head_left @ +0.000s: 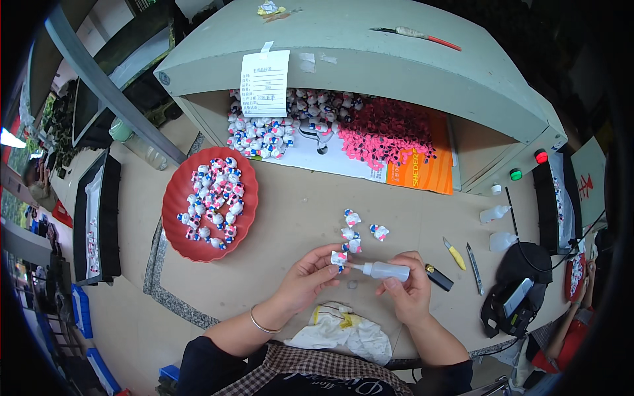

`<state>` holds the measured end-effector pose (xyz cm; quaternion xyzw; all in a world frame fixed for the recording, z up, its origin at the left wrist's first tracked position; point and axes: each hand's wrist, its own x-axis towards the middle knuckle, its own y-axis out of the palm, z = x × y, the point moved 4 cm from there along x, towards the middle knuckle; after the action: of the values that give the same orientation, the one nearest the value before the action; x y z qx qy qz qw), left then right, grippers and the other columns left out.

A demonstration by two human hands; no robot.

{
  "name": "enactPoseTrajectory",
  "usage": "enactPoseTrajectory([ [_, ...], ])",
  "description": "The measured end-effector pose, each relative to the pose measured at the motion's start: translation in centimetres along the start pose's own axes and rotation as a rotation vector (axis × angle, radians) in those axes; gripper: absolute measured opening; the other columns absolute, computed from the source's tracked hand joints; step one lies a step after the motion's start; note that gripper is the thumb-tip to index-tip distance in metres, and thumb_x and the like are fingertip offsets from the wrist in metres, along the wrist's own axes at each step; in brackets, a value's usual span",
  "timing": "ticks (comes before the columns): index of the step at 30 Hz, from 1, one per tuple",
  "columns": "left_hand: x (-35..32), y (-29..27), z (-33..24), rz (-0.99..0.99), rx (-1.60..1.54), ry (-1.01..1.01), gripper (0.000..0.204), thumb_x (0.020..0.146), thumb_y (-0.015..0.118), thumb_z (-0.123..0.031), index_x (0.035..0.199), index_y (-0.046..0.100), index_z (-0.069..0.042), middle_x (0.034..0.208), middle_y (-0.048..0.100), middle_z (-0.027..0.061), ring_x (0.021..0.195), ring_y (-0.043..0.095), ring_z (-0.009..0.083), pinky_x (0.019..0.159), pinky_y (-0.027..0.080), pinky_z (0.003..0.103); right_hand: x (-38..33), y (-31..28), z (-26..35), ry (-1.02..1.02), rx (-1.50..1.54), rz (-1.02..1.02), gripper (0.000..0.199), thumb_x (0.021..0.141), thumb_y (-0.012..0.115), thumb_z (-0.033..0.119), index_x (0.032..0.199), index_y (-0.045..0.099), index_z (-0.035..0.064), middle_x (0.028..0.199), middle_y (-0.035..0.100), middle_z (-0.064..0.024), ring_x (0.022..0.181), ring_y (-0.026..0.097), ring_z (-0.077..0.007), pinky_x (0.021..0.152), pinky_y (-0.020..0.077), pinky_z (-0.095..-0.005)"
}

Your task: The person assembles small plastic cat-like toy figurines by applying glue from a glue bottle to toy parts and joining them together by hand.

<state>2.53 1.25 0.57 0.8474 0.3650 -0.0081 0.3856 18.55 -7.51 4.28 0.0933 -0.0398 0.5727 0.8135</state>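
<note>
Head view: Thumb and fingertips of the left hand (307,278) close in a pinch on a white, pink and blue figurine (339,258) at the near middle of a workbench (317,191), as the fingers of the right hand (407,292) curl around a translucent bottle (389,271), its thin nozzle aimed at the piece; whether the tip touches cannot be told. Beyond the left hand stand loose figurines (379,232); to the left, a red bowl (173,218) holds many more. A white label (265,82), a printed form with handwritten entries, hangs from the far shelf (343,69), hiding part of the heap (264,140) behind it. Farther right, pink pieces (376,145) partly cover an orange sheet (437,158) with large yellow lettering. Pale script on the person's dark shirt (343,385) is cut off by the lower edge and partly covered by a checked apron (310,362). At far right, a pale green panel (590,181) bears a red mark too skewed to make out; near right, a co-worker's arm (564,333) shows only partly. Shadow obscures the shelf's depths.
</note>
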Motion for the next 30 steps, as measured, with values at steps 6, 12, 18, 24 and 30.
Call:
enactPoseTrajectory([
  [6, 0.04, -0.01, 0.05, -0.014, 0.012, -0.028, 0.035, 0.085, 0.047, -0.002, 0.119, 0.045, -0.008, 0.113, 0.052, 0.012, 0.096, 0.056, 0.0157, 0.071, 0.05, 0.021, -0.45, 0.13, -0.13, -0.18, -0.171, -0.008, 0.02, 0.083, 0.051, 0.008, 0.097, 0.042, -0.0038, 0.092, 0.037, -0.0124, 0.065, 0.054, -0.0137, 0.05, 0.0505, -0.0228],
  [12, 0.16, -0.14, 0.01, -0.03, 0.021, -0.045, 0.034, 0.084, 0.049, -0.002, 0.118, 0.046, -0.008, 0.112, 0.053, 0.0118, 0.096, 0.056, 0.0157, 0.07, 0.051, 0.02, -0.43, 0.09, -0.25, -0.249, -0.244, -0.005, 0.02, 0.083, 0.05, 0.008, 0.097, 0.041, -0.004, 0.091, 0.038, -0.014, 0.058, 0.053, -0.0127, 0.046, 0.0484, -0.022],
  [18, -0.02, -0.24, 0.14, -0.055, 0.053, -0.055, 0.033, 0.084, 0.05, -0.003, 0.116, 0.047, -0.008, 0.111, 0.054, 0.0101, 0.095, 0.056, 0.0145, 0.069, 0.05, 0.02, -0.32, 0.21, -0.26, -0.253, -0.265, -0.006, 0.02, 0.083, 0.051, 0.009, 0.096, 0.041, -0.0036, 0.089, 0.038, -0.0136, 0.058, 0.053, -0.0126, 0.044, 0.0469, -0.0213],
  [24, -0.06, -0.32, 0.07, -0.057, 0.071, -0.056, 0.033, 0.083, 0.05, -0.003, 0.115, 0.048, -0.008, 0.11, 0.055, 0.0088, 0.093, 0.057, 0.0136, 0.067, 0.049, 0.02, -0.47, 0.02, -0.2, -0.265, -0.306, -0.015, 0.021, 0.083, 0.051, 0.01, 0.095, 0.042, -0.0033, 0.087, 0.04, -0.0132, 0.058, 0.052, -0.0122, 0.044, 0.0456, -0.0216],
  [30, -0.13, -0.26, 0.06, -0.061, 0.074, -0.066, 0.032, 0.083, 0.051, -0.003, 0.115, 0.048, -0.009, 0.109, 0.055, 0.0077, 0.094, 0.057, 0.0138, 0.067, 0.049, 0.02, -0.46, 0.08, -0.38, -0.252, -0.307, -0.023, 0.02, 0.082, 0.052, 0.01, 0.095, 0.042, -0.0027, 0.087, 0.04, -0.0133, 0.06, 0.051, -0.0128, 0.044, 0.0454, -0.0216],
])
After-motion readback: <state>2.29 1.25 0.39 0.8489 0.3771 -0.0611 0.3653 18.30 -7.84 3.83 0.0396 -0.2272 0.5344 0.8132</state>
